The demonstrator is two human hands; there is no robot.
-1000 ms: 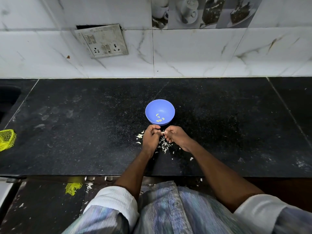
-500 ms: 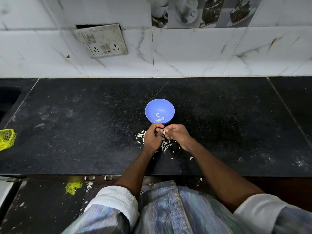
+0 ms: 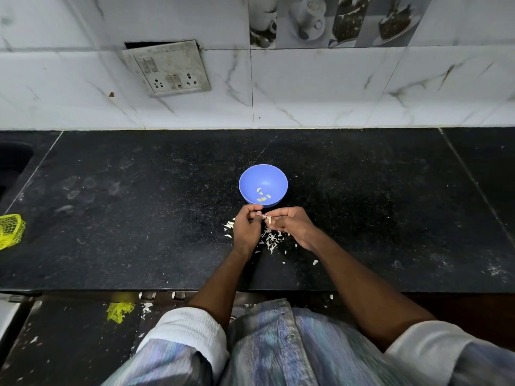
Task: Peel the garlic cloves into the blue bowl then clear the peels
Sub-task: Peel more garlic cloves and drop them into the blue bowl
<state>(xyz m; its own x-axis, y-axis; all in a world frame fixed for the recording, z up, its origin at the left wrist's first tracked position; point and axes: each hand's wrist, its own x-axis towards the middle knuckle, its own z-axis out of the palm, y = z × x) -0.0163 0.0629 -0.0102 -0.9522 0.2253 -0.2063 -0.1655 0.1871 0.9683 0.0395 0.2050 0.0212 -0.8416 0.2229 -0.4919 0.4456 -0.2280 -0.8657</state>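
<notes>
Both hands are held together just in front of the small round blue plastic bowl (image 3: 263, 184), a little above the black speckled stone table (image 3: 139, 218). The left hand (image 3: 246, 228) has its back turned up toward the camera, with the fingers curled inward, and its fingertips pinch a small pale garlic clove (image 3: 266, 217). The right hand (image 3: 289, 224) comes from the right side with the wrist bent, and its curled fingers pinch the same clove from the other side, so the two hands meet at this one small piece. Both forearms are bare and reach forward from rolled white sleeves (image 3: 192, 327) over a striped bluish shirt. The blue bowl stands upright on the table, just beyond the hands, and a few peeled yellowish garlic cloves (image 3: 262, 195) lie at its bottom. Thin white garlic peels (image 3: 271, 240) lie scattered on the table under and beside the hands, some to the left of the left hand and some more below the right wrist. At the far left edge of the table lies a yellow net bag (image 3: 11, 231), well apart from the bowl. On the white marble-pattern tiled wall behind there is a grey switch and socket plate (image 3: 167, 68).
</notes>
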